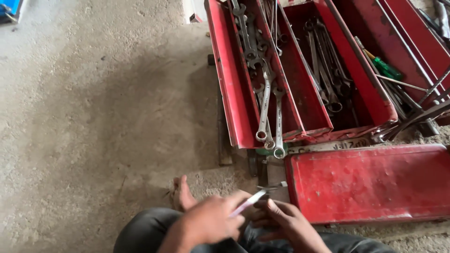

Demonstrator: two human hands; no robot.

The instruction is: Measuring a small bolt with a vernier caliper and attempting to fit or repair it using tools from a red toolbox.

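— Report the surroundings, largest first.

— Concrete floor. Ahead of me, a red fold-out toolbox, trays open; the left tray holds combination wrenches, some overhanging its near edge. A closed red lid lies just right of my hands.

— And the hands?

— My left hand has its fingers closed on a thin pale tool, pointing up-right. My right hand sits just beside it, fingertips at the tool's metal tip; whether they pinch it, I cannot tell.
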